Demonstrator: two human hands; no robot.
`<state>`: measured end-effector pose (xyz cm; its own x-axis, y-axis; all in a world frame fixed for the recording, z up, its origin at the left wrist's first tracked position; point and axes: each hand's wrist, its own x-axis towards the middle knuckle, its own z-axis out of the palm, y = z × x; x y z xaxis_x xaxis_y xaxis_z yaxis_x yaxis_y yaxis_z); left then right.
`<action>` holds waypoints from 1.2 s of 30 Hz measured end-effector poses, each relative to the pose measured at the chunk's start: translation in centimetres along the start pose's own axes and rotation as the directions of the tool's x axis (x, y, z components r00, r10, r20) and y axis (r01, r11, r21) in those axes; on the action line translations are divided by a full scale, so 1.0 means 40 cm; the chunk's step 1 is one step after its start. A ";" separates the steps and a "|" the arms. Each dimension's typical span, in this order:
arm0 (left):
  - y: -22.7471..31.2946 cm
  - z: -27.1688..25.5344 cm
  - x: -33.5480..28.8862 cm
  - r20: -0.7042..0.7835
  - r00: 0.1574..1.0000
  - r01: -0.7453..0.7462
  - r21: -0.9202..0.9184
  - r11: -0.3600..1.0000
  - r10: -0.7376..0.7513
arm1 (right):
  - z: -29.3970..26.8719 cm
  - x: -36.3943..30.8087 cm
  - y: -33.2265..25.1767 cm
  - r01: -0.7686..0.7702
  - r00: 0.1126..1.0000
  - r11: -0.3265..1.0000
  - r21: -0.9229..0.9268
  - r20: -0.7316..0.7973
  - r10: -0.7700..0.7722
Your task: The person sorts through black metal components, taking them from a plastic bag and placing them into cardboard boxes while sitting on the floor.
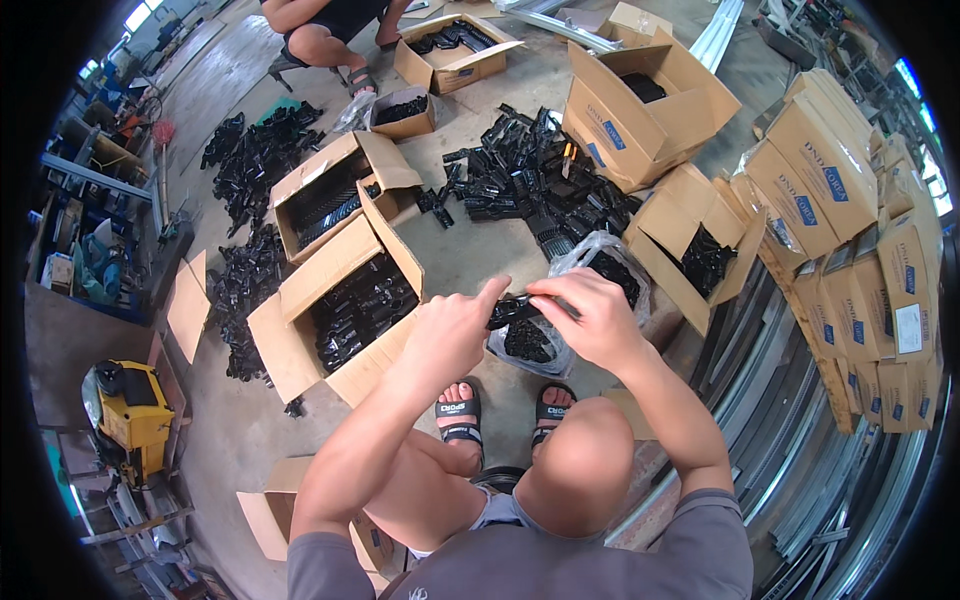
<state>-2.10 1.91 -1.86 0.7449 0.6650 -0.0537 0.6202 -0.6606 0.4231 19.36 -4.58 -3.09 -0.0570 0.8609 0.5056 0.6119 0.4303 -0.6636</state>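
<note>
Between my two hands, above the floor and in front of my knees, is a glossy black plastic part (510,311); its exact kind cannot be made out. My left hand (450,328) is closed round one end of it, index finger pointing up. The thumb and fingers of my right hand (592,312) pinch its other end. Just below and behind the hands sits a clear plastic bag (553,362) of small black pieces. Left of my left hand stands an open cardboard box (372,378) filled with similar black parts.
Loose black parts lie in a large heap (500,165) ahead and a pile (250,290) at left. Other open cartons (625,125) stand around. Stacked cartons (820,170) and long metal profiles (740,480) fill the right. A person (325,45) sits at the far left.
</note>
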 end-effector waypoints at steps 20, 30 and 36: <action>0.055 -0.038 -0.059 -0.074 0.996 -0.060 -0.131 0.990 0.050 | -0.021 -0.038 -0.081 -0.043 0.999 0.983 -0.180 -0.009 0.042; 0.071 -0.118 -0.074 -0.043 0.998 0.016 -0.593 0.805 -0.051 | -0.022 -0.021 -0.098 -0.584 0.748 0.437 0.684 0.245 0.616; 0.051 -0.087 -0.071 -0.047 0.996 0.007 -0.818 0.575 -0.079 | -0.023 -0.015 -0.115 -0.512 0.770 0.439 0.738 0.169 0.615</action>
<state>-3.80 -0.10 2.29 0.6815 0.7305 -0.0445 0.1605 -0.0898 0.9829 17.30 -7.32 0.20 0.1993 0.9735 -0.1120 -0.2842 -0.0519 -0.9573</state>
